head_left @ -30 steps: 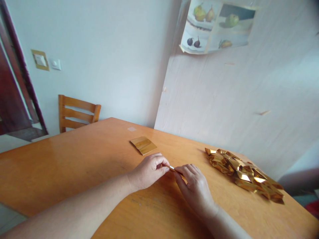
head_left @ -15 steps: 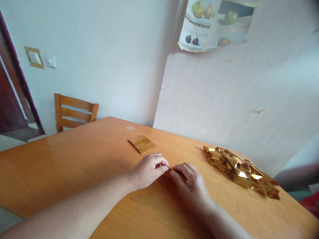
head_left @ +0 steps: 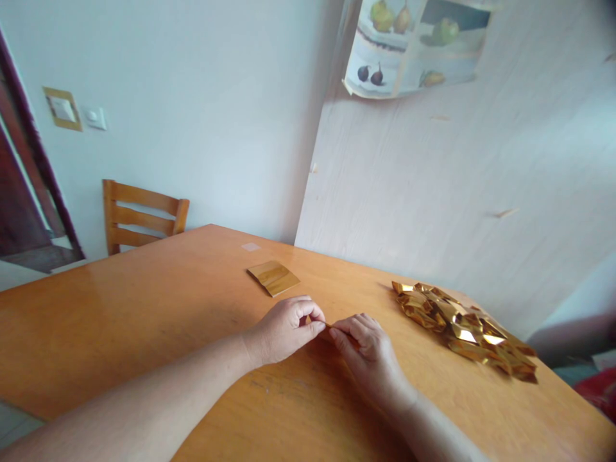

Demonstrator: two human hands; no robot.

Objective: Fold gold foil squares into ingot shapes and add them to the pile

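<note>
Head view: the left hand [head_left: 285,332] and the right hand [head_left: 371,359] meet fingertip to fingertip low over the table [head_left: 144,321]. Both are pinched narrow on one gold paper strip [head_left: 330,326], of which only a thin, shiny sliver shows between them, the rest being hidden under the fingers. Right of the grip lies a heap of folded gold pieces [head_left: 462,327], judged finished work, and beyond the grip, slightly left, a small stack of flat gold sheets [head_left: 273,278] lies untouched, so the work appears well along with some sheets left; how far the strip in hand is folded cannot be told.
</note>
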